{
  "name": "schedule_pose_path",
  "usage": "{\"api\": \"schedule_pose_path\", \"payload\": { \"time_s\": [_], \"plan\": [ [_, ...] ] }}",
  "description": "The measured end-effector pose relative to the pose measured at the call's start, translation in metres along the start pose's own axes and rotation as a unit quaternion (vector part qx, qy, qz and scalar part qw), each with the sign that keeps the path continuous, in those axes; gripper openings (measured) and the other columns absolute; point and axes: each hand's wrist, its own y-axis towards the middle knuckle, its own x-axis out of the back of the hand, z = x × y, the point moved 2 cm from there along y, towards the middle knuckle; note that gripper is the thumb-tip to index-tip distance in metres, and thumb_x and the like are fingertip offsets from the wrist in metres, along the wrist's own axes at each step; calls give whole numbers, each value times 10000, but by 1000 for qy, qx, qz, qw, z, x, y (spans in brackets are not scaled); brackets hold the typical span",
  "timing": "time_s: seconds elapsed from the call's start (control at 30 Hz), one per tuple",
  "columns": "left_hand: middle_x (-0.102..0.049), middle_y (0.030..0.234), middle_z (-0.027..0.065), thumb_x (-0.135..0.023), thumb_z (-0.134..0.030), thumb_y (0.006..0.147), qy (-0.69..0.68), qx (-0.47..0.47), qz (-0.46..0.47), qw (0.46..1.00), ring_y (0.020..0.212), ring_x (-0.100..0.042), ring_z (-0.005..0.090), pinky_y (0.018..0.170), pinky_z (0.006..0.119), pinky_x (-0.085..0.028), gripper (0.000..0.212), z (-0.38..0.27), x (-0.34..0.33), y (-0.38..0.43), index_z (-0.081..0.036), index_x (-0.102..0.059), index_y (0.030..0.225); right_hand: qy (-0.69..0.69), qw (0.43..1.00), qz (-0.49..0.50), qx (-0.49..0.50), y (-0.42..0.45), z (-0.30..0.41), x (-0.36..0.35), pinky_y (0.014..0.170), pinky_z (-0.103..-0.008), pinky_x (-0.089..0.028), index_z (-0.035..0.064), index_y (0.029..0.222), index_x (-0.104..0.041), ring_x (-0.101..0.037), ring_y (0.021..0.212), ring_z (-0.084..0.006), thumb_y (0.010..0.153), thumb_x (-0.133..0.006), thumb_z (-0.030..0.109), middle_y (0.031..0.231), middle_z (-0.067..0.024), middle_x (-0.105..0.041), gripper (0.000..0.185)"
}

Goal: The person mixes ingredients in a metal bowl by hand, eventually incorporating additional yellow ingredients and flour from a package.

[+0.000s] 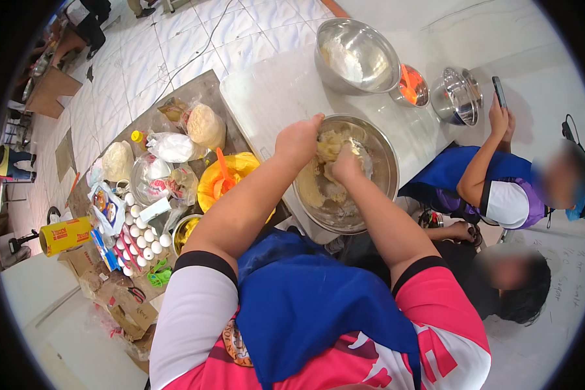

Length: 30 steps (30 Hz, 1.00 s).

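A wide stainless steel mixing bowl (387, 204) stands on the white table in front of me, tilted slightly in the view. My left hand (297, 141) grips its left rim, with the thumb along the edge. Inside, my right hand (347, 165) is pressed into a pale yellow dough (332, 146), fingers curled and partly hidden by it. Smears of dough and dry white flour (365, 161) cling to the bowl's bottom and wall.
A larger steel bowl with white powder (348, 61), a small bowl with an orange spoon (408, 90) and stacked steel bowls (456, 97) stand beyond. Eggs (148, 236), bagged ingredients (205, 126) and a yellow-lined container (243, 165) crowd the left table. One person at right holds a phone (499, 91); another sits nearer.
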Motion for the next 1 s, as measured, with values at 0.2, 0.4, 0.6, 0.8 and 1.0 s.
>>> {"api": "schedule_pose_path", "payload": {
  "time_s": [0.2,0.4,0.6,0.8,1.0],
  "plan": [
    [-673,933,201,-468,-21,827,-13,-18,-15,1000,879,-649,374,760,465,-509,489,3,-2,1,-169,-546,1287,-121,974,159,105,-70,25,1,870,-459,-496,-22,1143,-588,-644,970,-377,754,-654,145,993,-256,-659,429],
    [-679,948,170,-486,-6,824,9,-8,20,1000,898,-656,344,759,438,-521,483,-4,5,1,-154,-538,1280,54,993,24,105,-42,13,48,884,-432,-487,-14,1186,-587,-632,992,-384,808,-594,156,1046,-243,-657,414],
    [-678,965,147,-505,-29,831,27,12,25,999,902,-657,329,749,433,-525,477,0,1,3,-159,-532,1289,521,848,85,-49,6,8,-27,924,-373,-459,10,1266,-549,-614,1054,-330,859,-602,222,1079,-216,-657,462],
    [-670,933,173,-483,-26,816,9,6,-1,1000,873,-645,357,748,454,-510,512,6,-4,3,-176,-535,1302,-117,940,234,217,-63,46,5,939,-432,-449,9,1245,-546,-580,1086,-367,890,-552,328,1135,-239,-623,477],
    [-672,935,159,-480,-33,849,26,1,18,999,874,-659,337,739,437,-528,489,-5,-7,5,-168,-520,1317,-35,959,112,259,-57,0,-39,921,-467,-468,101,1222,-568,-581,1067,-425,883,-514,306,1081,-231,-639,399]
  ]
}}
